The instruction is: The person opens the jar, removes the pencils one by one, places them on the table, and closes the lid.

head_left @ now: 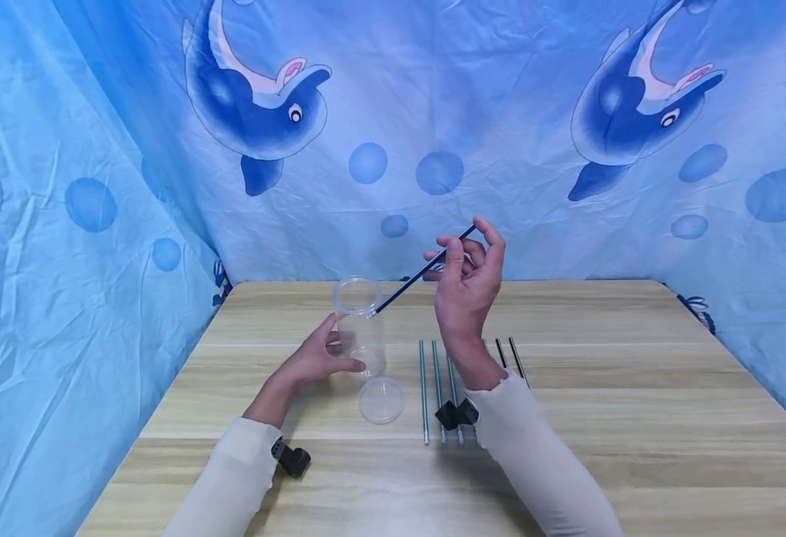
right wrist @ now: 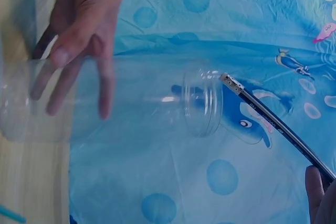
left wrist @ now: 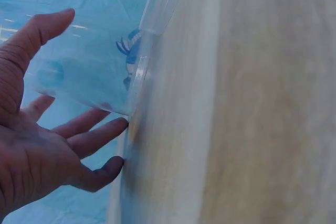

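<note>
A clear plastic jar [head_left: 369, 337] stands upright on the table with its mouth uncovered. My left hand [head_left: 312, 361] holds its lower part, thumb in front and fingers behind, seen through the wall in the right wrist view. Up to the right, my right hand [head_left: 468, 291] pinches a dark pencil [head_left: 414, 279] near its upper end. The pencil slants down to the left, and its white eraser [right wrist: 224, 77] is right at the jar's rim [right wrist: 212, 103]. A round clear lid [head_left: 381, 400] lies in front of the jar.
Several pencils lie in a row under my right forearm, green ones [head_left: 423, 395] to the left and dark ones [head_left: 517, 358] to the right, partly hidden by the arm. A blue dolphin-print cloth [head_left: 406, 119] hangs behind the wooden table [head_left: 608, 447] and along its sides.
</note>
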The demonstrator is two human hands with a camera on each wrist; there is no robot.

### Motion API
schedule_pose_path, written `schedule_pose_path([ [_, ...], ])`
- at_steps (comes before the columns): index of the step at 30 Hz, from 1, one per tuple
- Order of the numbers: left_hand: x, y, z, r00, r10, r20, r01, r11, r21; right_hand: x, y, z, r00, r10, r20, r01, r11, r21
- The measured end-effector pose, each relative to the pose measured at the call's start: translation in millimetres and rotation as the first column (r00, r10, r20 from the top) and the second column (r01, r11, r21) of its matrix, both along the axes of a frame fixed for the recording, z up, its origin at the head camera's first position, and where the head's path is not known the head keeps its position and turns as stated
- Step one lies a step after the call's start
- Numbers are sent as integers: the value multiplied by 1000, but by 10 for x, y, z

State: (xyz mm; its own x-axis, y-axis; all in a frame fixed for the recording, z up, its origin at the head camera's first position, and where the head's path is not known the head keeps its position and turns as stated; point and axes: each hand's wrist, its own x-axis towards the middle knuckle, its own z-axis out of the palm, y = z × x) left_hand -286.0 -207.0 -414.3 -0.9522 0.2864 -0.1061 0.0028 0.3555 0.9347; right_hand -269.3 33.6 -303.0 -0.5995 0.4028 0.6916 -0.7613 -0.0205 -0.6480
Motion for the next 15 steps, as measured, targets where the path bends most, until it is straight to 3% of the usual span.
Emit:
schedule_pose_path([
  [10, 11, 37, 81, 989, 32, -145, -11, 990, 142, -26, 226, -143, 997, 0, 82, -2, 1000, 21],
  [15, 10, 72, 78, 979, 12, -204, 32, 976, 214, -34, 322, -163, 994, -1, 106, -2, 1000, 25],
])
